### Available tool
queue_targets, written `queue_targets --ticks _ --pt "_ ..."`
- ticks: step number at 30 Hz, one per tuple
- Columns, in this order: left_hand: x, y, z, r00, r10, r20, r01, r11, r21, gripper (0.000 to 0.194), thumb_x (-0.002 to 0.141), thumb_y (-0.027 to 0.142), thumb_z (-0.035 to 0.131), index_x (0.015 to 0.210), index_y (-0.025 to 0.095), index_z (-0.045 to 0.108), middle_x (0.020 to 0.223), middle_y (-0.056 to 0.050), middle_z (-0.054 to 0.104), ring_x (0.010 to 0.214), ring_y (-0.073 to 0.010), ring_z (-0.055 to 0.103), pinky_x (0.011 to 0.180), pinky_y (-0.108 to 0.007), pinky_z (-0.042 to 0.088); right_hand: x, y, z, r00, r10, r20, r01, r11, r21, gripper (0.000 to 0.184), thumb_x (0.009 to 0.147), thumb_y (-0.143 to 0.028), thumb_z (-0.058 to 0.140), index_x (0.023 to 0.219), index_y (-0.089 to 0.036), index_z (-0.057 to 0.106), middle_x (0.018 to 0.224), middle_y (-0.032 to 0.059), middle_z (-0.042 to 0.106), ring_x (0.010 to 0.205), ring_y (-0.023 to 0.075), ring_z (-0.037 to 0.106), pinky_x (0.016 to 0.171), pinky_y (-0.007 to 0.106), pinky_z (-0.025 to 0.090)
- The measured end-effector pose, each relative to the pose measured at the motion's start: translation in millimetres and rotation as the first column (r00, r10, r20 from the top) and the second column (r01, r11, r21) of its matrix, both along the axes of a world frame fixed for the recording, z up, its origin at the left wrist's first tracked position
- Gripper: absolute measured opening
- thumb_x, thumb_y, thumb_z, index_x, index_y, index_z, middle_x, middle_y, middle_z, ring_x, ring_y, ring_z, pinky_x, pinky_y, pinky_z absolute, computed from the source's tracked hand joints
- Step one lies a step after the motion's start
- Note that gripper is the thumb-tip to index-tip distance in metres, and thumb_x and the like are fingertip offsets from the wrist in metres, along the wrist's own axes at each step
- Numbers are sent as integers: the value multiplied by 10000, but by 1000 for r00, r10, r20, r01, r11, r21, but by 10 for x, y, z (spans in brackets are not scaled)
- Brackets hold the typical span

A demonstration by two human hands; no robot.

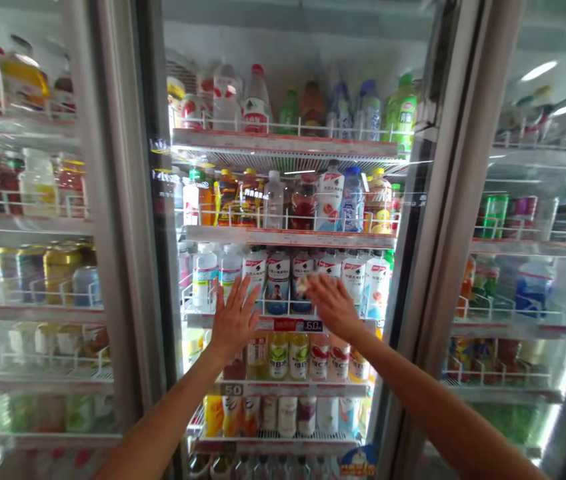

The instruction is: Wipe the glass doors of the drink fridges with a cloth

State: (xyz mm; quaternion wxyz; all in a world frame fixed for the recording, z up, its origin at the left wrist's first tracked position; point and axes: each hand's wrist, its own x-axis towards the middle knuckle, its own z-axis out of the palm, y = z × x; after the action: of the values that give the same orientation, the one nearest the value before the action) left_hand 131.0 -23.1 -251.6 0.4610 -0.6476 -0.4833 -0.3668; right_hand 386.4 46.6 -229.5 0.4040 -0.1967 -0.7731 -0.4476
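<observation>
My left hand point(235, 319) is raised with its fingers spread, palm toward the glass door point(283, 40) of a drinks fridge. I cannot tell whether it touches the glass. To its right, my right hand point(333, 305) reaches forward, fingers together and slightly blurred. A small pale wad point(303, 287), perhaps tissue or cloth, shows at its fingertips. Behind both hands stands a shelf row of white-and-blue bottles point(279, 280), partly covered by them. A price tag point(313, 326) sits on the shelf edge between my hands.
Metal door frames rise at left point(113, 200) and right point(457, 220). Bottles of water point(257, 100) and other drinks fill the upper shelves; juice bottles point(279, 357) stand lower down. Neighbouring fridge sections hold cans point(60, 270) and more bottles. A blue sticker point(359, 461) is low on the right.
</observation>
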Motion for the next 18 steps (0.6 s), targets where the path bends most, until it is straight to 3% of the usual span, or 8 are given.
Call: queue_targets --ticks 3,5,9,11,15,16,18 --pt "-283 -92 -30 998 48 42 -48 999 -2 551 839 257 463 1368 217 313 1452 -119 262 1369 -251 151 1103 -511 129 -218 19 283 957 -48 -286 34 998 -52 539 828 -166 422 1362 -185 354 1442 86 323 1388 235 93 1099 515 176" --pt "-433 -161 -54 996 73 55 -72 997 -27 553 843 262 457 1372 226 302 1453 -114 263 1367 -246 160 1103 -505 133 -419 -27 177 978 -18 -209 4 998 -67 541 827 -163 417 1364 -204 353 1427 72 356 1385 230 121 1100 501 184" --pt "-693 -296 -105 994 105 44 -102 993 -53 561 845 256 452 1379 225 286 1447 -109 280 1367 -231 164 1112 -485 121 -811 -192 -263 977 105 184 -89 992 -94 533 821 -148 426 1345 -232 380 1393 36 415 1356 189 232 1100 430 223" --pt "-834 -344 -112 991 122 53 -120 992 -43 562 847 249 442 1383 215 277 1447 -112 278 1368 -230 160 1112 -486 118 -992 -226 -177 978 109 178 -91 990 -108 533 826 -160 428 1351 -231 369 1405 40 397 1355 192 236 1103 439 208" --pt "-1125 -428 -109 985 155 76 -154 988 -17 540 852 258 437 1371 203 300 1448 -126 274 1368 -237 166 1103 -502 130 -1399 -238 233 988 19 -156 -40 990 -133 563 833 -170 412 1385 -209 308 1451 62 309 1379 238 146 1110 513 121" --pt "-1192 -458 -116 985 158 70 -157 987 -17 534 852 259 439 1366 199 308 1447 -129 275 1367 -239 169 1101 -506 136 -1505 -255 217 986 22 -162 -45 989 -138 568 832 -166 409 1389 -203 299 1454 62 304 1381 243 135 1109 516 120" --pt "-1318 -531 -141 985 163 59 -162 986 -26 526 853 259 440 1360 190 319 1446 -130 278 1366 -242 176 1098 -507 145 -1702 -314 12 996 79 -28 -82 988 -134 557 837 -162 405 1385 -194 307 1442 52 332 1378 231 153 1108 489 162"
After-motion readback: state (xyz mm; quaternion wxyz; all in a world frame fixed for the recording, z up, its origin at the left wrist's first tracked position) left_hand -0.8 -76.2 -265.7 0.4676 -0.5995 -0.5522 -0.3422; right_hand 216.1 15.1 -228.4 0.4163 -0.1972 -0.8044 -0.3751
